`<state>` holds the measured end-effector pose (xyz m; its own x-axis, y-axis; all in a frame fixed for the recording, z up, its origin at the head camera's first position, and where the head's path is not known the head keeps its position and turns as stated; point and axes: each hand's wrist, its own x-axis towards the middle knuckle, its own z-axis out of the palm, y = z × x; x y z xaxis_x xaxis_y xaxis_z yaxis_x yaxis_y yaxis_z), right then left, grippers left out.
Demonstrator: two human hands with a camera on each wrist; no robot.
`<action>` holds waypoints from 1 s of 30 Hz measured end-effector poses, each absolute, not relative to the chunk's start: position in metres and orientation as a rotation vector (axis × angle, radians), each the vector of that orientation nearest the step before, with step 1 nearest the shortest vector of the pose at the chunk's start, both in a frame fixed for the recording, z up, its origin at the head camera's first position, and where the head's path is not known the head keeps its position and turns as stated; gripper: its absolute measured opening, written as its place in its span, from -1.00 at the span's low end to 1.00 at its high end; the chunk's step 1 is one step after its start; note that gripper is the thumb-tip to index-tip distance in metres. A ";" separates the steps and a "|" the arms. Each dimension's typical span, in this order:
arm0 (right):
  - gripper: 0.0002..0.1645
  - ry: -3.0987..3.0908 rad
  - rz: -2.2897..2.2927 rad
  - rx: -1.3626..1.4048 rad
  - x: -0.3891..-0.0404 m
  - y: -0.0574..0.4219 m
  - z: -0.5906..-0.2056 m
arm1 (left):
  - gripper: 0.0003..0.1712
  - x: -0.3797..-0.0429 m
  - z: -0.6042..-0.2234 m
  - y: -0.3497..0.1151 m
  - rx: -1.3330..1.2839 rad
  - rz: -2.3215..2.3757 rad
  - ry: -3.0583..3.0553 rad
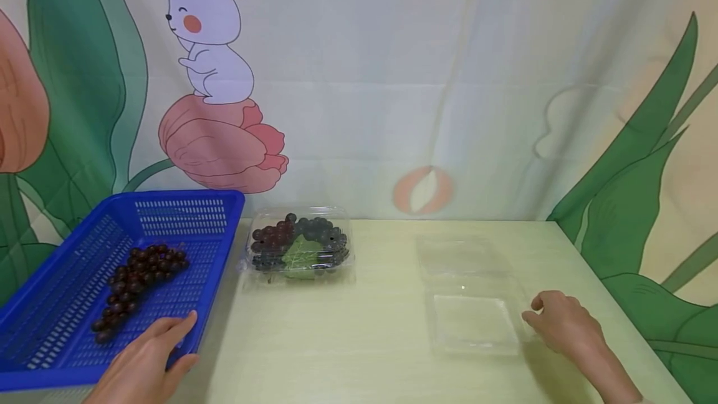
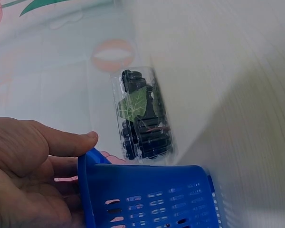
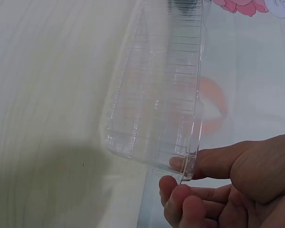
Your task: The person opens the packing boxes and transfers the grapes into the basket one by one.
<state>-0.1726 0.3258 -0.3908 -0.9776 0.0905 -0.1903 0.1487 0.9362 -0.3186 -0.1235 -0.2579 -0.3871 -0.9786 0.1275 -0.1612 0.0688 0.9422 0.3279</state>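
My left hand [image 1: 140, 357] grips the near right corner of a blue plastic basket [image 1: 223, 254], thumb over the rim in the left wrist view. A bunch of dark grapes [image 1: 134, 285] lies inside it. On the right of the table, a transparent plastic clamshell box [image 1: 477, 324] lies with its lid folded back toward the wall. The thumb and fingers of my right hand [image 1: 566, 324] pinch the rim of this box [image 3: 152, 99] at its right side. Grapes are not in this box.
A second transparent clamshell box [image 1: 350, 254] stands closed beside the basket, holding dark grapes [image 1: 320, 229] and a green leaf [image 1: 303, 257]. The pale table [image 1: 381, 341] ends at a hanging cloth [image 1: 359, 111] printed with a rabbit and flowers.
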 end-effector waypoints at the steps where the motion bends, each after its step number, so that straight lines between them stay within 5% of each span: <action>1: -0.55 2.919 -0.499 0.184 -0.173 0.328 -0.391 | -0.24 -0.123 -0.387 -0.258 0.144 0.482 2.913; 30: -0.68 2.932 -0.434 0.234 -0.188 0.387 -0.388 | -0.20 -0.123 -0.382 -0.259 0.100 0.518 2.868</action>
<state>-0.1876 0.3875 -0.3879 -0.9735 0.1297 -0.1884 0.1786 0.9454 -0.2725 -0.1234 -0.2591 -0.3824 -0.9723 0.1067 -0.2080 0.0271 0.9352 0.3530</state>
